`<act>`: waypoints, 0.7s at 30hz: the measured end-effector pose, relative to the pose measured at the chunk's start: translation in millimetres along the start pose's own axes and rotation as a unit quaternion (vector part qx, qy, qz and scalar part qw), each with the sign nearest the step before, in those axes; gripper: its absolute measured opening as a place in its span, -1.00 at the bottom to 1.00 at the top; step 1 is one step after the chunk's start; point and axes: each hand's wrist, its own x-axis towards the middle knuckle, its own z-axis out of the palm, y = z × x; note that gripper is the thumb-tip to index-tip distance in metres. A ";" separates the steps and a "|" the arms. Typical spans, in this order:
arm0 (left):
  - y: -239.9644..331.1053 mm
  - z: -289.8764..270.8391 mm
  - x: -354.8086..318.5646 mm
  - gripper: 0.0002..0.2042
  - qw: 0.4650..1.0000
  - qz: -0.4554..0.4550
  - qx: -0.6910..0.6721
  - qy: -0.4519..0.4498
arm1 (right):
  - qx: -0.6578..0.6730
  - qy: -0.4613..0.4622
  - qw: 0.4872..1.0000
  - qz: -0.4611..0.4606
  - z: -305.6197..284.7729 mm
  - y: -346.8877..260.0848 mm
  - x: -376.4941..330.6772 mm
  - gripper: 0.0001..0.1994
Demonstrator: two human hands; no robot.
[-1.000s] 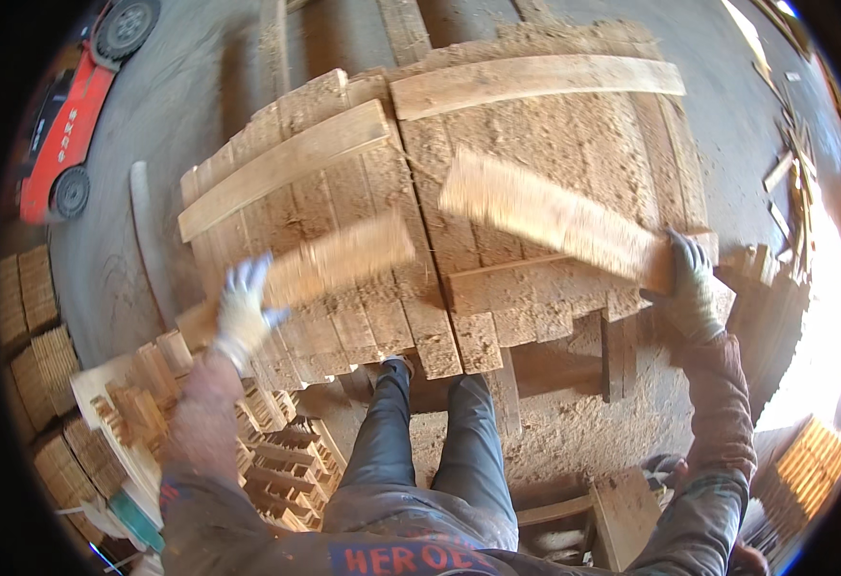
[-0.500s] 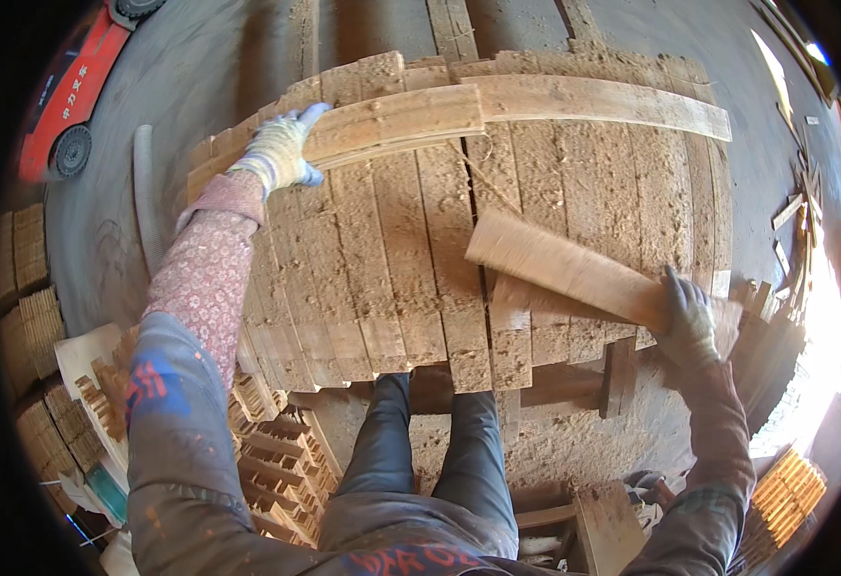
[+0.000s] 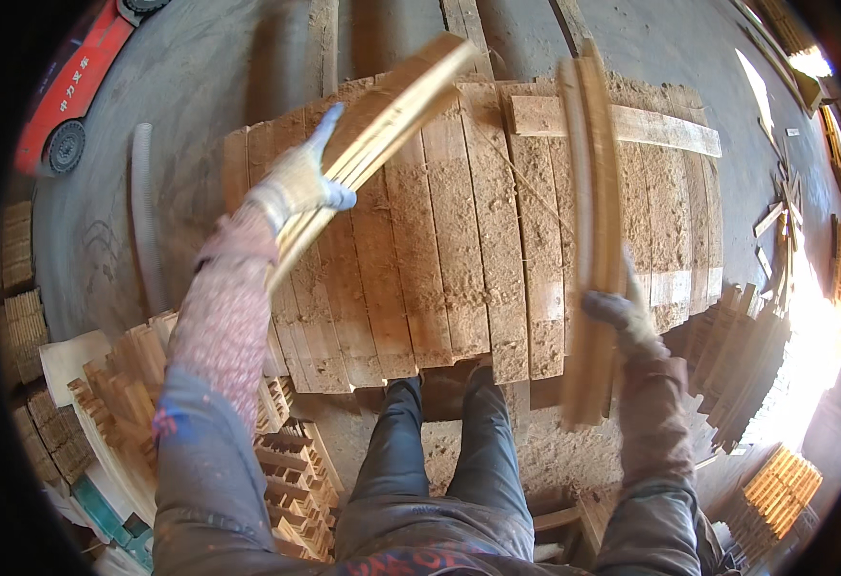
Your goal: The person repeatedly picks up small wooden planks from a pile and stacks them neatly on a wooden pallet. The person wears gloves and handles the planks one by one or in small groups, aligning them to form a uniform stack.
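Observation:
My gloved left hand (image 3: 302,182) grips a small stack of wooden boards (image 3: 396,110), raised and tilted, its far end up to the right over the plank platform's back edge. On the right, my gloved right hand (image 3: 624,312) is closed on more wooden boards (image 3: 588,182), at least two, held lengthwise away from me and blurred by motion. Beneath both lies a platform of wooden planks (image 3: 459,259) strewn with sawdust. One loose board (image 3: 665,132) rests across its back right, partly hidden behind the boards in my right hand.
Stacked wood pieces (image 3: 291,480) stand at my lower left, and more boards (image 3: 742,360) lean at the platform's right. Bundled sticks (image 3: 783,488) lie lower right. A red vehicle (image 3: 65,86) stands far left near a pale tube (image 3: 144,202). Scrap wood (image 3: 780,226) litters the right floor.
My left hand has lifted its boards off the platform and tilted them up. My right hand has moved left and swung its boards from slanting sideways to pointing away from me.

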 end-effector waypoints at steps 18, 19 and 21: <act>48.5 141.0 -34.8 0.30 0.974 -0.103 0.020 0.199 | -0.375 0.015 0.879 -0.294 141.8 9.6 116.7 -0.32; 40.3 148.2 -32.6 0.22 0.964 -0.113 0.047 0.238 | -0.466 0.078 0.836 -0.277 119.4 -17.9 124.7 -0.27; 42.7 150.7 -31.7 0.15 0.961 -0.117 0.056 0.243 | -0.641 0.206 0.706 -0.222 53.1 -70.4 154.4 -0.13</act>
